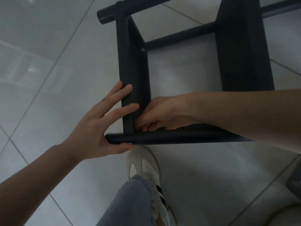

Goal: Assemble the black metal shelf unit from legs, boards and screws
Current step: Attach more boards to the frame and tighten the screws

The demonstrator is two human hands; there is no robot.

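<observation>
The black metal shelf unit lies on its side on the tiled floor. Its end board (130,62) runs away from me and meets a round black leg (171,138) that lies across the view near my foot. My left hand (104,126) clasps the leg's left end, thumb under it and fingers spread over the board's edge. My right hand (161,111) reaches inside the corner where board and leg meet; its fingertips are pinched together there and what they hold is hidden. A screw head (142,49) shows farther up the board. A second board (242,46) stands to the right.
Two more round legs, one (117,9) at the top and one (180,35) across the middle, join the boards farther away. My white shoe (146,170) and jeans leg (130,203) are just under the near leg. A dark object (294,181) sits at the right edge.
</observation>
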